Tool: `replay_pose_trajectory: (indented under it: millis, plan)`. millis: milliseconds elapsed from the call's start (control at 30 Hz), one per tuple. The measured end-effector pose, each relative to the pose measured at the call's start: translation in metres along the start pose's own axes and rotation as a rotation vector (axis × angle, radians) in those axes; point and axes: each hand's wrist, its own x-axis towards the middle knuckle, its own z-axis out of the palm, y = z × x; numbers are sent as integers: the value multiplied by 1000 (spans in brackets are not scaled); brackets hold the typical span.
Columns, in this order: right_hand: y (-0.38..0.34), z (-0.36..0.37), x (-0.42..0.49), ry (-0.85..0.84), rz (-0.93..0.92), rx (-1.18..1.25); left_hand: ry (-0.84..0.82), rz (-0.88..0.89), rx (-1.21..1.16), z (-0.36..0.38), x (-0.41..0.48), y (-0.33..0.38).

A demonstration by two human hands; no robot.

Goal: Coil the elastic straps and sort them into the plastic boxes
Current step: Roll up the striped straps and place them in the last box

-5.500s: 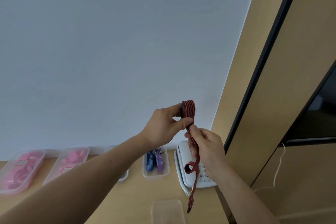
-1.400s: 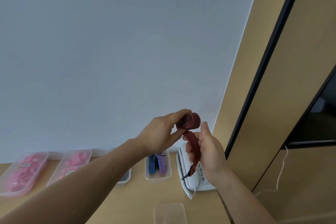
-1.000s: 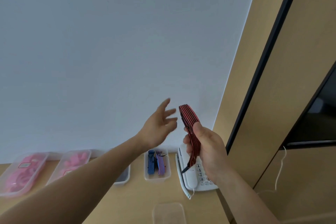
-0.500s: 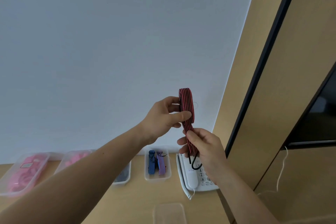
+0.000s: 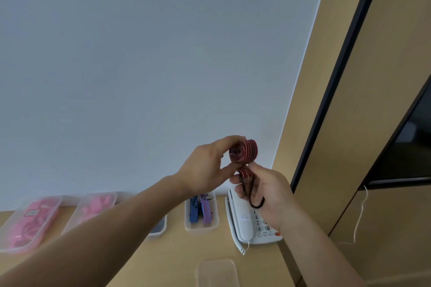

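**As the last turn nears, we pinch the roll tight**

While the red-and-black elastic strap (image 5: 244,154) sits rolled between the thumb and forefinger of our left hand (image 5: 205,170), up in the air and well clear of the desk (image 5: 168,258), our right hand (image 5: 270,196) curls round the short tail just beneath those fingertips. The strap's black hook (image 5: 256,205) loops across the right palm. Both hands are clamped on the strap, and neither has its fingers spread.

By our reading the coil is nearly done, with only the tail and hook outside it. We judge that the left pinch should press on the roll's two open faces, so the layers cannot slide sideways out from between the fingers. The right fingers should feed the tail under light, even tension. Elastic springs back, so the thumb should not lift until the hook is caught over the wraps. Letting go sooner would likely let the whole roll loosen in the hand.

Below the left wrist stands a plastic box (image 5: 202,230) holding a blue strap (image 5: 193,212) and a purple strap (image 5: 206,212). A clear box (image 5: 217,272) lies under the right forearm, nearer to us. Which of them should take the red one we cannot tell. A white telephone (image 5: 245,223) sits beneath the right knuckles.
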Motion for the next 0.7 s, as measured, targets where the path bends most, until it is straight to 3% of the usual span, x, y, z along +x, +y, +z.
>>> replay_pose_trajectory:
  millis: [167,267,333,433,500,600,700]
  plan:
    - [3,-1,4,-46,67,28,84,255,329,3,-2,-4]
    - [7,-2,6,-96,121,114,17,354,437,3,-4,-10]
    - [6,-3,6,-101,139,178,-63,314,423,2,-5,-11]
    - [3,-7,8,-36,129,225,-214,174,268,-1,-8,-14]
    - [2,-7,9,11,100,196,-280,-18,-8,-3,-8,-11]
    - [4,-1,12,74,10,69,-153,-335,-415,-5,-1,-2]
    - [5,8,12,155,-165,-304,-89,-665,-680,-14,5,-2]
